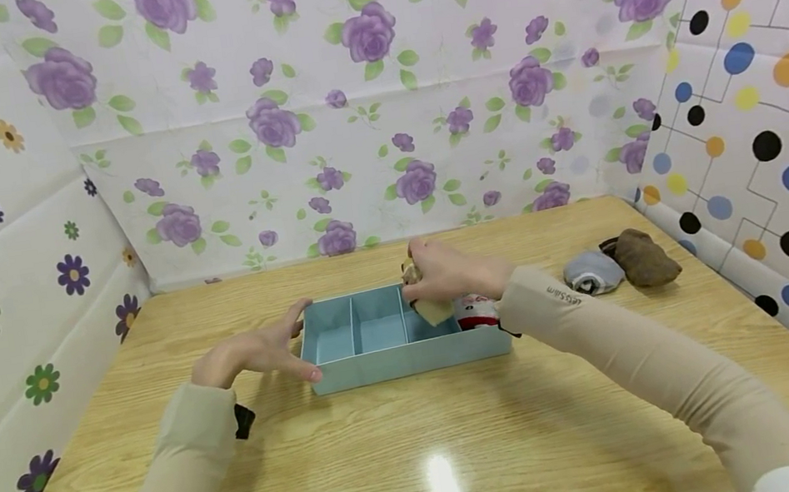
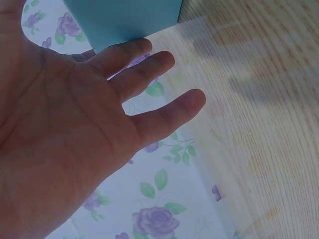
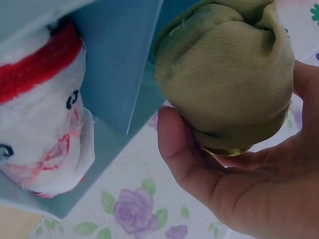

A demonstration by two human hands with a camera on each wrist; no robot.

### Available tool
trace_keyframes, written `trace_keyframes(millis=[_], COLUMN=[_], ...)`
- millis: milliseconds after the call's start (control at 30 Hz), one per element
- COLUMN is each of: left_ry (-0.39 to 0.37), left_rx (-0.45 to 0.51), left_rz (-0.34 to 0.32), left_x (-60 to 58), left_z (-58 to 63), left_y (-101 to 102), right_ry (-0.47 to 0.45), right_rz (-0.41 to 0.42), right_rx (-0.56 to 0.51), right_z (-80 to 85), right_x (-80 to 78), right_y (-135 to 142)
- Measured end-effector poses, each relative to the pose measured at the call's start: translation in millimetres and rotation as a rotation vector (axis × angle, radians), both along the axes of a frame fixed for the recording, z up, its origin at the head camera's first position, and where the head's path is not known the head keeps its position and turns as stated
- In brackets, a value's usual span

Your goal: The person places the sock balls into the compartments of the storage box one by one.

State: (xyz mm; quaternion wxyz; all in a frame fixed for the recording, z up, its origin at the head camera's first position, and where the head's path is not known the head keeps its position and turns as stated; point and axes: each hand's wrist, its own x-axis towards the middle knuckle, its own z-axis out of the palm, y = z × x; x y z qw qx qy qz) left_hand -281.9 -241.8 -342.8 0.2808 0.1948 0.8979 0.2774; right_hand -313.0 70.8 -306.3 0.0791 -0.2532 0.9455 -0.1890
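Note:
My right hand (image 1: 454, 267) holds a rolled khaki sock (image 3: 224, 74) over the third compartment from the left of a pale blue divided box (image 1: 411, 361). In the right wrist view, the thumb and fingers press on the lower part of the roll. The box's rightmost compartment contains a white and red rolled sock (image 3: 45, 114) with a face pattern, partly hidden by my right arm in the head view. My left hand (image 1: 261, 353) is at the box's left end, its thumb at the front corner and its fingers spread along the side; straight fingers show in the left wrist view.
A grey rolled sock (image 1: 592, 272) and a dark brown rolled bundle (image 1: 644, 256) lie on the wooden table (image 1: 365, 469) right of the box. Patterned coverings (image 1: 241, 175) wall the table at the back and on both sides.

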Motion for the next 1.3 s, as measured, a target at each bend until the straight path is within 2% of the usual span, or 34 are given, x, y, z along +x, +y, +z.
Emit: trace_keyframes(millis=[267,433,567,667,833,1067,1200,1300], left_ry=[-0.007,-0.011,-0.007,-0.004,-0.002,-0.007,-0.013,-0.014], left_rx=[0.002,0.011,0.014,0.013,0.009,0.011,0.009,0.010], left_rz=[0.008,0.005,0.004,0.006,0.003,-0.002,0.001,0.008], left_x=[-1.0,-1.0,-0.7,-0.3,-0.1,-1.6,-1.7,-1.3], left_z=[-0.5,-0.8,-0.6,0.2,0.9,0.9,0.7,0.4], left_y=[0,-1,-1,-1,0,-1,-1,-1], right_ry=[0.024,0.061,0.063,0.104,0.153,0.057,-0.009,-0.084], right_rz=[0.041,0.038,-0.008,-0.053,-0.150,-0.215,-0.233,-0.246], right_rx=[0.026,-0.009,-0.052,-0.060,0.036,0.237,0.338,0.346], right_z=[-2.0,-0.3,0.9,-1.2,-11.7,-29.6,-37.1,-41.3], right_x=[3.3,-1.2,-8.1,-13.2,-20.8,-26.3,-26.0,-26.4], right_y=[3,19,43,66,113,174,194,202])
